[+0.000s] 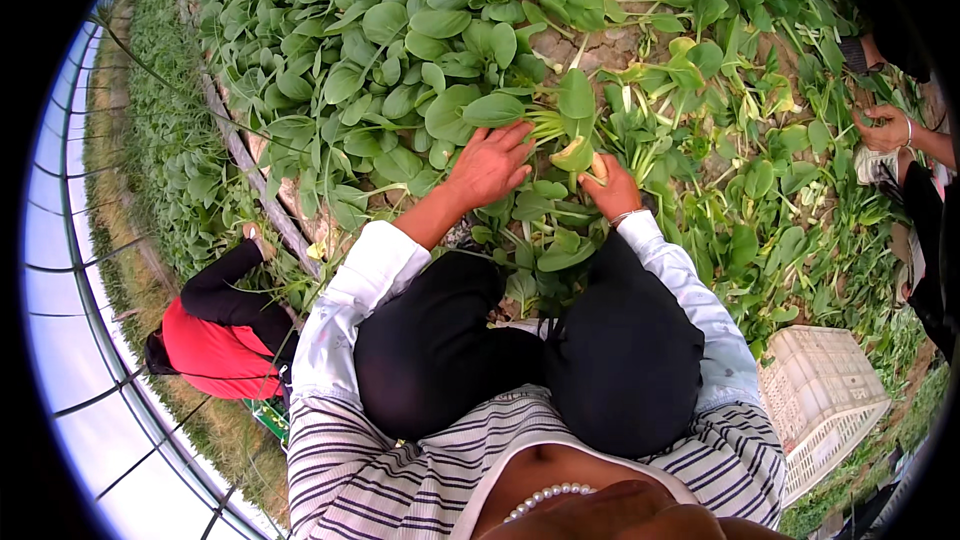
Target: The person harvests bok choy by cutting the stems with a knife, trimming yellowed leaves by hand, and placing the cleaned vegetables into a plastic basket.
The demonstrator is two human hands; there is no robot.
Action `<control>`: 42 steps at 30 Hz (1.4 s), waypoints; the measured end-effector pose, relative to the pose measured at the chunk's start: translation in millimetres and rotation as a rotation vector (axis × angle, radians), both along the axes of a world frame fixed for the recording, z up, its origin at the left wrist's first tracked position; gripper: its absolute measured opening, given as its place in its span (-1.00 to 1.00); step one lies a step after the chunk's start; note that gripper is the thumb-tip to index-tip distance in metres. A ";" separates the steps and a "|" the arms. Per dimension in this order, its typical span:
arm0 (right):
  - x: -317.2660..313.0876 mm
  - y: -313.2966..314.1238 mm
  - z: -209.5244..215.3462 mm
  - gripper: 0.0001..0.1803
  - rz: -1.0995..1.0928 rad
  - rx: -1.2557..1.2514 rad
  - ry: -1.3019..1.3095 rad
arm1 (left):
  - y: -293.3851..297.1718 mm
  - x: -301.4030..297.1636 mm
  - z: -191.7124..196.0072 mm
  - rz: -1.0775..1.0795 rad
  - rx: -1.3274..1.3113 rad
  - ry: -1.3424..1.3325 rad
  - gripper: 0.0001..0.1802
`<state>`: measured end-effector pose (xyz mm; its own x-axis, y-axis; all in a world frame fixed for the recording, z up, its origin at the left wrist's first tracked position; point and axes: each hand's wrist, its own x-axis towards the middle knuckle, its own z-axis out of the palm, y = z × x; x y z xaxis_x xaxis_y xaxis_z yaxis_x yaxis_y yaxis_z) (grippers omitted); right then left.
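— Left hand (490, 165) spread, fingers resting on a leafy green plant (560, 120), stalks running away toward the bed.

— And the right?

— Right hand (612, 190) pinches its pale stalk base (578, 154), sitting nearer, just below it.

The right hand (610, 188) is half buried among leaves of the leafy green plant (570, 135), so its fingers and grip cannot be read. Right of that plant, a co-worker's hand (882, 127) is cut off by the dark rim, which also trims the white crate (825, 405).
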<state>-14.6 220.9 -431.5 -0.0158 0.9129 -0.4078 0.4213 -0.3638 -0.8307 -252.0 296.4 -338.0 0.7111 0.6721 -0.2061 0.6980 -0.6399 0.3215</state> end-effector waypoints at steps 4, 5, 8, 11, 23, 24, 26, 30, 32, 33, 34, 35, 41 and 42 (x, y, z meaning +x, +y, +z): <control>27.4 0.4 26.9 -0.63 -0.506 -0.276 0.638 | -3.4 14.0 38.9 -0.158 0.095 -0.029 -0.48; 28.0 4.2 37.5 -0.62 -0.542 -0.292 0.765 | -6.1 16.5 48.3 -0.171 0.053 -0.031 -0.45; 21.4 17.7 71.8 -0.59 -0.550 -0.326 1.068 | -9.4 24.0 60.4 -0.283 0.090 -0.036 -0.40; 20.0 20.4 75.5 -0.66 -0.548 -0.283 1.087 | -8.2 30.5 70.6 -0.369 0.204 -0.149 -0.49; -17.7 26.1 97.4 -0.64 -0.316 -0.216 1.004 | 10.1 53.7 78.6 0.296 -0.591 -0.170 -0.28; -19.7 30.1 96.3 -0.66 -0.294 -0.213 0.953 | 12.9 47.9 70.0 0.303 -0.611 -0.120 -0.28; -16.6 31.0 68.5 -0.67 -0.307 -0.245 0.775 | 17.8 36.2 53.7 0.315 -0.658 -0.022 -0.27; -21.3 19.5 3.6 -0.68 -0.180 -0.051 0.231 | 43.3 63.5 70.5 0.123 -0.245 0.074 -0.63; -31.6 26.5 -15.0 -0.72 -0.165 0.103 0.038 | 63.4 69.7 60.3 0.007 -0.166 0.256 -0.63; -36.8 33.7 -13.5 -0.72 -0.139 0.122 -0.027 | 73.7 62.2 46.6 -0.012 -0.122 0.340 -0.63; -41.4 40.5 -11.8 -0.73 -0.114 0.141 -0.091 | 82.6 54.7 33.5 -0.033 -0.079 0.424 -0.62; -42.8 45.5 -13.4 -0.73 -0.108 0.086 -0.105 | 90.3 41.0 20.4 0.009 -0.098 0.517 -0.63; -49.8 55.7 -25.3 -0.70 -0.009 0.099 -0.133 | 64.0 -6.8 1.1 0.095 0.116 0.232 -0.64; -50.5 55.4 -28.9 -0.69 0.002 0.096 -0.133 | 64.0 -9.0 -0.3 0.131 0.082 0.199 -0.63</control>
<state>-65.1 276.3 -460.4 0.0307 0.9479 -0.3170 0.5304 -0.2843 -0.7987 -261.0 360.4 -338.3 0.5674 0.7764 -0.2744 0.8212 -0.5579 0.1197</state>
